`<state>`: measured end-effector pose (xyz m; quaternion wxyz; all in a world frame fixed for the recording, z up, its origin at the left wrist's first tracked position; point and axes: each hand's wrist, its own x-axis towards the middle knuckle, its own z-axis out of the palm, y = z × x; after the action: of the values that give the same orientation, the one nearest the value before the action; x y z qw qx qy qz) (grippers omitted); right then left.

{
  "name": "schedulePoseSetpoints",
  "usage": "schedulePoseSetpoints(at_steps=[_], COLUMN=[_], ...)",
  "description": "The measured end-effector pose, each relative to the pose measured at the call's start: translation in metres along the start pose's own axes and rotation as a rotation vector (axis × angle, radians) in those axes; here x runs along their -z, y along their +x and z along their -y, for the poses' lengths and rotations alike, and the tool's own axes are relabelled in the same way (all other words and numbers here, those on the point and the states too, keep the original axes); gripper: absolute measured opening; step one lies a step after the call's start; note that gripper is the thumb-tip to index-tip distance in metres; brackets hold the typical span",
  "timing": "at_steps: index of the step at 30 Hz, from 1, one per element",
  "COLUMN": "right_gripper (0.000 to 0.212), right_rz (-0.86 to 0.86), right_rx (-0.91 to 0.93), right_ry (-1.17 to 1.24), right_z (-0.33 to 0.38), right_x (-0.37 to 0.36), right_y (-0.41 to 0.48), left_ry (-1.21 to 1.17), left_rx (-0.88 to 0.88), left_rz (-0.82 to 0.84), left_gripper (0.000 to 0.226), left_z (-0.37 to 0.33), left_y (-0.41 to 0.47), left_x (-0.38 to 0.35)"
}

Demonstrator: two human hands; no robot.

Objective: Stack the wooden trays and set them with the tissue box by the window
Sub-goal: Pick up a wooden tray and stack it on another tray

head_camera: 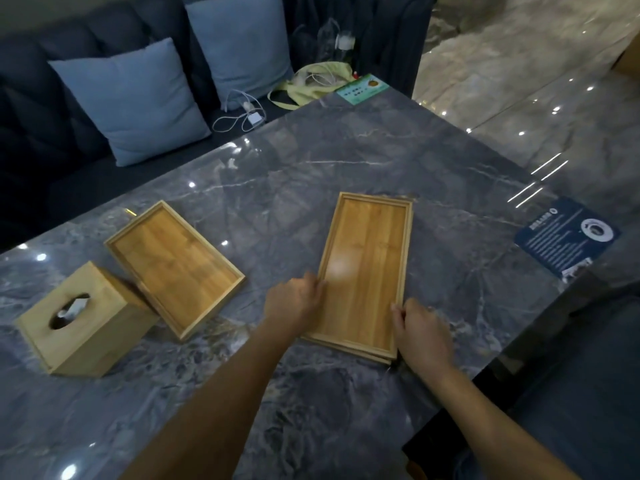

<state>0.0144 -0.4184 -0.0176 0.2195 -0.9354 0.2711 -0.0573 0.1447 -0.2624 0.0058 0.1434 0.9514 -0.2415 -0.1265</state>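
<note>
**Stacked trays held at both long sides**

Near the right edge of the surface (346,150), a stack of wooden trays (367,271) is seen, with at least two rims showing one under the other. The stack is gripped at its near end by both hands: the left hand (294,303) is closed on the left long rim, and the right hand (422,330) is closed on the right long rim close to the near corner. Whether the stack is lifted or lies flat on the surface cannot be told.

A single wooden tray (175,268) is placed toward the left side, turned at an angle. Its near left side is touching the tissue box (86,320), which is standing close to the left edge with a white tissue showing in its oval opening.

At the right edge a dark blue card (568,239) is lying, and at the far corner a green card (362,88) is lying. Behind the far edge a dark sofa (34,109) with two blue cushions (135,102) is seen.
</note>
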Motion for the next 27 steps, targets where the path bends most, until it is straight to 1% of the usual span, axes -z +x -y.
schedulePoseSetpoints(at_steps=[2, 3, 4, 6, 7, 8, 9, 11, 13, 15, 17, 22, 25, 27], right_gripper=[0.032, 0.033, 0.038, 0.052, 0.056, 0.057, 0.055, 0.047, 0.037, 0.03, 0.026, 0.022, 0.015, 0.015], right_rz=[-0.007, 0.01, 0.039, 0.093, 0.12, 0.152, 0.18, 0.176, 0.125, 0.09, 0.093, 0.052, 0.026, 0.018], right_rx=[0.012, 0.009, 0.013, 0.086, 0.152, 0.23, 0.312, 0.445, 0.49, 0.502, 0.473, 0.385, 0.422, 0.446], right_ry=[0.071, 0.127, 0.176, 0.217, 0.208, 0.183, 0.139, 0.047, 0.035, 0.062, 0.105, 0.085, 0.069, 0.067], right_z=[-0.001, -0.002, -0.004, -0.01, -0.013, -0.016, -0.018, -0.023, -0.026, -0.031, -0.037, -0.048, -0.051, -0.051], right_x=[0.005, 0.008, 0.011, 0.016, 0.017, 0.017, 0.016, 0.009, 0.001, -0.007, -0.009, -0.001, 0.002, 0.003], right_y=[-0.006, -0.008, -0.011, -0.02, -0.026, -0.033, -0.039, -0.046, -0.046, -0.043, -0.04, -0.029, -0.023, -0.022], left_ry=[-0.179, -0.279, -0.342, -0.347, -0.317, -0.28, -0.23, -0.122, -0.065, -0.038, -0.015, -0.01, 0.033, 0.047], left_rx=[0.008, -0.014, -0.056, -0.121, -0.136, -0.152, -0.172, -0.229, -0.235, -0.219, -0.226, -0.246, -0.248, -0.267], left_rz=[-0.038, -0.035, 0.009, 0.199, 0.298, 0.357, 0.356, 0.255, 0.187, 0.148, 0.13, 0.136, 0.134, 0.116], left_gripper=[0.032, 0.031, 0.033, 0.044, 0.048, 0.051, 0.049, 0.041, 0.032, 0.023, 0.018, 0.023, 0.027, 0.029], left_z=[0.006, 0.01, 0.016, 0.028, 0.031, 0.034, 0.035, 0.035, 0.033, 0.03, 0.025, 0.007, 0.005, 0.006], left_y=[-0.007, -0.011, -0.015, -0.025, -0.032, -0.039, -0.044, -0.052, -0.052, -0.05, -0.049, -0.05, -0.049, -0.049], left_x=[0.009, 0.014, 0.019, 0.023, 0.022, 0.017, 0.011, 0.001, -0.003, -0.005, -0.008, -0.023, -0.028, -0.03])
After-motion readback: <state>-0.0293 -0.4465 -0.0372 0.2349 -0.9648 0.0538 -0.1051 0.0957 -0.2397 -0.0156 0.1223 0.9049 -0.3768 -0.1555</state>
